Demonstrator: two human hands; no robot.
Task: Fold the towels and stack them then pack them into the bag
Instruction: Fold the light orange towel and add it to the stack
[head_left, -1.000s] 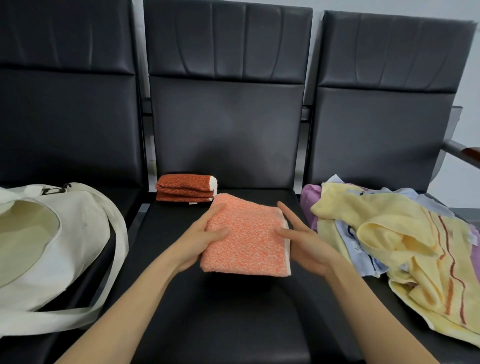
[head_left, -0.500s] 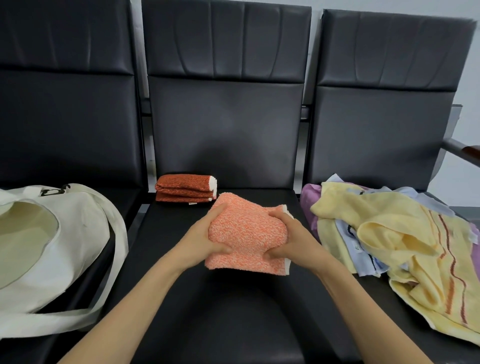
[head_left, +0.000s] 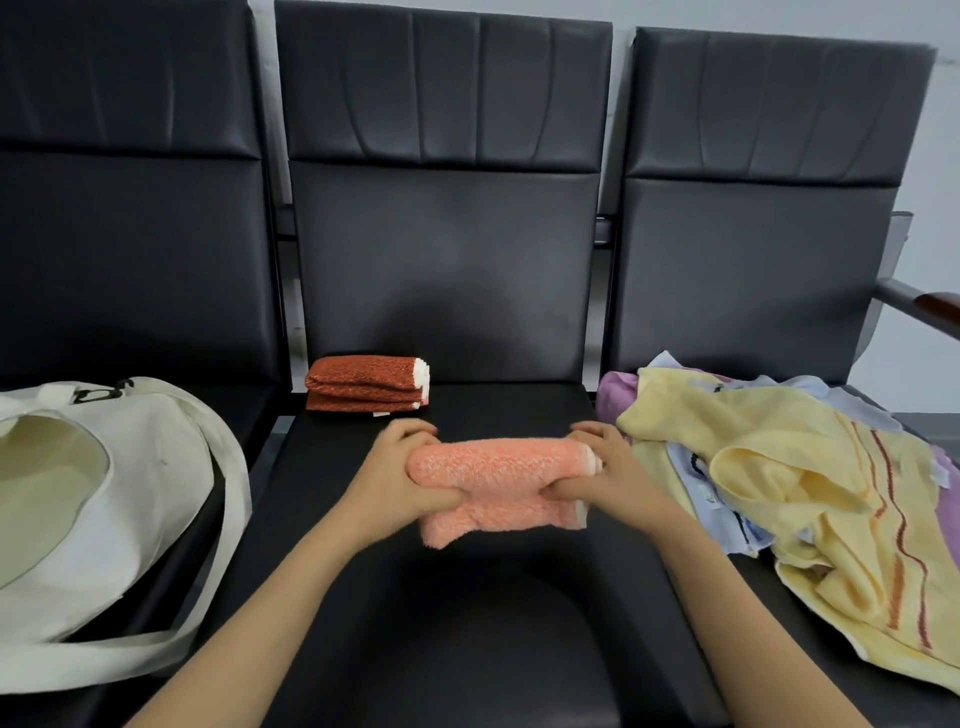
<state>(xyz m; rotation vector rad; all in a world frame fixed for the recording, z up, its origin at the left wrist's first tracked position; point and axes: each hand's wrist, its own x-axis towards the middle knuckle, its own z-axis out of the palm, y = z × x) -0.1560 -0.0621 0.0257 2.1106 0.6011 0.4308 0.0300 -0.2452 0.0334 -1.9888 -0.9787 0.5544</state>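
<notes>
A light orange towel (head_left: 496, 480) is held over the middle seat, doubled over so its far half curls toward me. My left hand (head_left: 397, 480) grips its left end with the thumb underneath. My right hand (head_left: 610, 475) grips the right end the same way. Behind it, a dark orange folded towel (head_left: 366, 384) lies at the back left of the same seat. A cream tote bag (head_left: 104, 514) lies open on the left seat. Several unfolded towels, a yellow striped one (head_left: 810, 499) on top, are heaped on the right seat.
Three black padded seats (head_left: 467, 623) stand in a row with tall backrests. A wooden armrest (head_left: 935, 306) sticks out at the far right. The bag's long strap (head_left: 228, 525) loops over the gap between the left and middle seats.
The light orange towel lay flat between my open hands. Both hands then closed on its ends and lifted the far edge up and over toward me, folding it in half.
</notes>
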